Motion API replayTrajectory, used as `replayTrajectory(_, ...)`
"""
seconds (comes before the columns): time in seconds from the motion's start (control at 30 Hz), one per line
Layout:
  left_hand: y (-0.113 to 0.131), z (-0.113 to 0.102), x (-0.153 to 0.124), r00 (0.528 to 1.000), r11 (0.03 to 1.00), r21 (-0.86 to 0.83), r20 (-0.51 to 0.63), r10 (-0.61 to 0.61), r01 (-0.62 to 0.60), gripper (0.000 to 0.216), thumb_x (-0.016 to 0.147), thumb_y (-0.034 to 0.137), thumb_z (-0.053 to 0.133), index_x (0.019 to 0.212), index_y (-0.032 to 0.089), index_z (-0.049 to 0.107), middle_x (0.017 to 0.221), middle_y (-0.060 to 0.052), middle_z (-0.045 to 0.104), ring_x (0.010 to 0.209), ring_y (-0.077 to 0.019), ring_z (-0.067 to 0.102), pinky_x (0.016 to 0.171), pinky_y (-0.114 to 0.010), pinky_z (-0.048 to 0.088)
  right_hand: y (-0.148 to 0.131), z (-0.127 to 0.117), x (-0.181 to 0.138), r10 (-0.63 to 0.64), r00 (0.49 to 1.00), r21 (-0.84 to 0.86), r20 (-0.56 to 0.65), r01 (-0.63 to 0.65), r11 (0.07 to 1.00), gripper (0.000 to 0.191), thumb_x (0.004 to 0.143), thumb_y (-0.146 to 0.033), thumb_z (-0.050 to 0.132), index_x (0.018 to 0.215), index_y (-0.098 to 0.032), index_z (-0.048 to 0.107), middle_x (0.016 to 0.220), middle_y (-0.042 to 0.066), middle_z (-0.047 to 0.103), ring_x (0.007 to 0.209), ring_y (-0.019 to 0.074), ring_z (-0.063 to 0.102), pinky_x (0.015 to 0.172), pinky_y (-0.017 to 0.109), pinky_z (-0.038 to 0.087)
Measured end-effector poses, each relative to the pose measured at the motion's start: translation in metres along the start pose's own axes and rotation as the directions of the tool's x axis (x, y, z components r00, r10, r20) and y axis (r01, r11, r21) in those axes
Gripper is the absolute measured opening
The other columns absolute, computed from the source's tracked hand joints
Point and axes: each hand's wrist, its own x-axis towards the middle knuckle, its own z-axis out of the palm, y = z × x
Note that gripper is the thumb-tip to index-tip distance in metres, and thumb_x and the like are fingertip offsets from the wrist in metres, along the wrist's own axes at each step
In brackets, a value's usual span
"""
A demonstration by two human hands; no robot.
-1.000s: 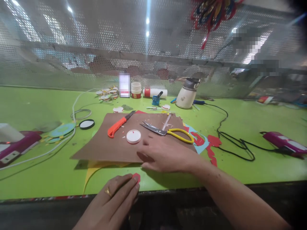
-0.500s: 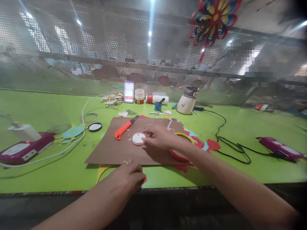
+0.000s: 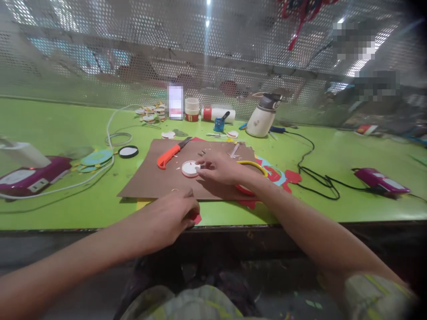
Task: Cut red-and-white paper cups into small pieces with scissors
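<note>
My right hand (image 3: pixel 218 168) is closed in a pinch, thumb and fingertips at the right edge of a shallow white round lid (image 3: pixel 190 169). A tiny red scrap lies in the lid, which rests on a brown board (image 3: pixel 142 182). My left hand (image 3: pixel 178 211) is closed at the table's front edge, its fingers over a small piece of red paper (image 3: pixel 198 219) that is partly hidden. An orange utility knife (image 3: pixel 169 155) with its blade out lies left of the lid. Beneath my right forearm are scissors with a yellow handle loop (image 3: pixel 255 165).
Red and blue paper cutouts (image 3: pixel 278 175) stick out right of the board. Behind stand a phone (image 3: pixel 175 102), paper cups (image 3: pixel 192 110), a blue pot (image 3: pixel 219 124) and a white bottle (image 3: pixel 261 118). Purple power strips (image 3: pixel 43 175) with cables lie at both sides.
The view has tilted down, so everything sits higher and my lap shows. Both hands keep almost the same places relative to the lid and the board.
</note>
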Motion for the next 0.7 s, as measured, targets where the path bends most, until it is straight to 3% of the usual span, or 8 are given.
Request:
replayTrajectory(0.27, 0.009, -0.004, 0.002, 1.000, 1.000, 0.015, 0.005, -0.021, 0.021, 0.016, 0.091, 0.013, 0.052, 0.088, 0.022, 0.064, 0.092, -0.005, 0.069, 0.083, -0.0234, 0.065, 0.072, -0.033, 0.044, 0.003, -0.001, -0.012, -0.032, 0.999, 0.069, -0.025, 0.034, 0.997, 0.023, 0.099, -0.032, 0.068, 0.115, -0.016, 0.069, 0.108, 0.005, 0.071, 0.094, 0.0210, 0.069, 0.087, 0.042, 0.056)
replayTrajectory(0.5, 0.008, 0.000, 0.002, 1.000, 0.990, -0.143, 0.010, 0.012, -0.010, 0.013, 0.087, 0.014, 0.057, 0.082, 0.023, 0.065, 0.079, 0.001, 0.072, 0.071, -0.0166, 0.064, 0.063, -0.026, 0.042, 0.004, 0.001, -0.015, -0.009, 0.997, 0.096, -0.076, 0.017, 0.995, 0.025, 0.100, -0.035, 0.067, 0.116, -0.016, 0.069, 0.113, 0.006, 0.072, 0.097, 0.0214, 0.070, 0.087, 0.043, 0.058)
replayTrajectory(0.6, 0.001, -0.016, 0.003, 1.000, 0.949, -0.314, 0.003, 0.011, -0.009, 0.012, 0.089, 0.025, 0.062, 0.082, 0.022, 0.071, 0.075, 0.000, 0.072, 0.068, -0.0161, 0.065, 0.063, -0.026, 0.047, 0.007, 0.004, -0.011, 0.025, 0.994, 0.100, -0.102, -0.014, 0.995, 0.024, 0.102, -0.035, 0.065, 0.116, -0.016, 0.069, 0.112, 0.006, 0.072, 0.097, 0.0212, 0.071, 0.087, 0.043, 0.059)
replayTrajectory(0.7, -0.022, -0.051, 0.013, 0.986, 0.872, -0.489, -0.149, -0.078, -0.004, 0.013, 0.086, 0.035, 0.072, 0.080, 0.023, 0.076, 0.072, 0.000, 0.074, 0.068, -0.0173, 0.066, 0.063, -0.027, 0.049, 0.009, 0.007, -0.004, 0.047, 0.991, 0.088, -0.124, -0.036, 0.995, 0.029, 0.101, -0.033, 0.067, 0.124, -0.016, 0.067, 0.121, 0.008, 0.071, 0.106, 0.0240, 0.070, 0.093, 0.047, 0.058)
